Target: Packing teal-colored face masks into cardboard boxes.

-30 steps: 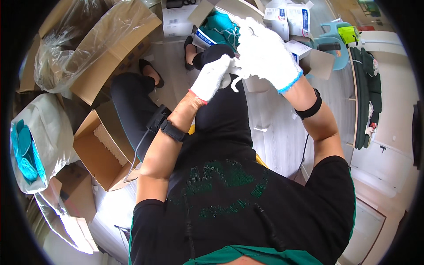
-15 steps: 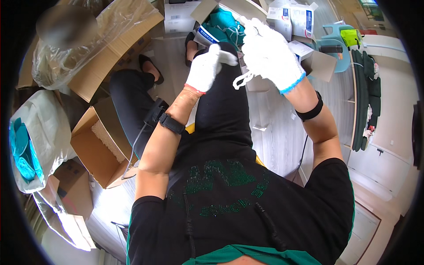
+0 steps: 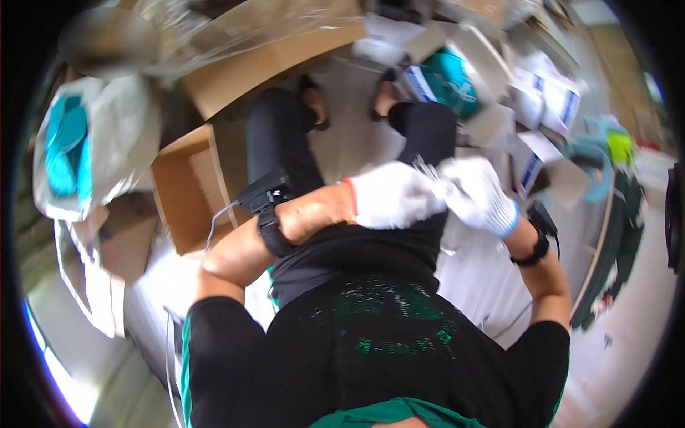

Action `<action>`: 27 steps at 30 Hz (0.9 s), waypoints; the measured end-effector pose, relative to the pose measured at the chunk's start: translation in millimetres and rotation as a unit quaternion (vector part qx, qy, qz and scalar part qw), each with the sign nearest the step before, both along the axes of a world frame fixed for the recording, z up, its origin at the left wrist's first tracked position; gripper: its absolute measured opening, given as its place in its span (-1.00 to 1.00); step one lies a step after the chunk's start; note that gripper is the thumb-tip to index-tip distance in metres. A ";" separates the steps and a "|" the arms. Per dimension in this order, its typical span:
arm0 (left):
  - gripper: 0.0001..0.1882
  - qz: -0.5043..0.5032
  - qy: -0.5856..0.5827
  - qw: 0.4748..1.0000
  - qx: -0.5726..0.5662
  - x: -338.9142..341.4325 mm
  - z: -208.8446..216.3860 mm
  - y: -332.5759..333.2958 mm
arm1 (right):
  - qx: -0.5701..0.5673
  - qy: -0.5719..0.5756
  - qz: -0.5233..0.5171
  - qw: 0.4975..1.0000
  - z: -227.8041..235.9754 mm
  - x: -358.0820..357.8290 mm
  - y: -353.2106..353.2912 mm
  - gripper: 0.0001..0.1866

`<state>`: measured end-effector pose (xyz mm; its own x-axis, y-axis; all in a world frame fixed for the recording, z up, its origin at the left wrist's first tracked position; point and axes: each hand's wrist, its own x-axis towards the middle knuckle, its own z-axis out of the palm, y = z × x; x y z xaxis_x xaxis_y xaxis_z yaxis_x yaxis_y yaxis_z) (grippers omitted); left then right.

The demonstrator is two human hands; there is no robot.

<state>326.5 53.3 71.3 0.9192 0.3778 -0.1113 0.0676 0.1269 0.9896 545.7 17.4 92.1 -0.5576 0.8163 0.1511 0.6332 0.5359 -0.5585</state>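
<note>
Gloves (image 3: 382, 207) of white knit are worn on the left hand (image 3: 399, 196) and the right hand (image 3: 478, 196), the left with a red-edged cuff (image 3: 352, 200), the right with a blue-edged one. The hands are brought together above the right thigh of the black trousers (image 3: 275, 135), fingers bent inward and fingertips apparently touching. A thin, pale grey thing (image 3: 425, 168) is seen at the far side of the meeting point, but it is blurred; whether it is pinched by either hand, and how tightly, cannot be told.

The knit is judged light, soft and stretchy, not fragile, with little slip but some risk of snagged threads. It is best held by the thicker cuff, since the fingertips would be pulled out of shape. The grey thing, if a strand, would be limp and best pinched near its end.

To the left, an open cardboard box (image 3: 189, 189) is placed; at the far right, turquoise fabric (image 3: 454, 78) is held in an opened carton.
</note>
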 end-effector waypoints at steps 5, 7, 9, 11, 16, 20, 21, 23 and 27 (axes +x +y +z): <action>-0.67 -0.073 -0.034 0.996 0.046 -58.1 32.6 -19.6 | -0.242 0.044 0.165 0.955 35.1 -38.4 -20.9 -0.60; -0.68 -0.079 -0.014 0.996 0.047 -87.9 47.6 -27.4 | -0.241 0.070 0.199 0.947 45.8 -46.8 -23.5 -0.57; -0.71 -0.038 -0.024 0.996 0.074 -117.7 56.1 -39.3 | -0.248 0.120 0.194 0.941 55.8 -55.0 -21.9 -0.61; -0.75 -0.003 0.003 0.998 0.060 -137.0 73.3 -50.5 | -0.267 0.169 0.225 0.922 56.3 -59.3 -19.9 -0.65; -0.79 0.037 0.027 0.996 0.081 -164.5 78.4 -69.2 | -0.288 0.134 0.254 0.913 59.8 -68.3 -11.8 -0.68; -0.77 0.030 0.036 0.997 0.063 -177.2 82.6 -75.5 | -0.272 0.158 0.255 0.914 59.7 -60.9 -15.1 -0.72; -0.77 0.032 0.037 0.997 0.063 -179.7 84.0 -74.5 | -0.268 0.141 0.247 0.921 60.6 -60.5 -15.3 -0.72; -0.76 0.028 0.025 0.999 0.001 -184.1 87.5 -70.8 | -0.260 0.117 0.229 0.931 78.1 -60.3 -6.4 -0.72; -0.77 0.023 0.018 0.998 0.053 -197.3 90.1 -67.5 | -0.037 0.017 0.274 0.961 98.5 -57.1 7.7 -0.78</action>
<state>129.2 -14.2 161.4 0.8966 0.4313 -0.1001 0.0990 0.0252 0.9948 488.6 25.1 190.7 -0.9024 0.4108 0.1297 0.2478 0.7413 -0.6238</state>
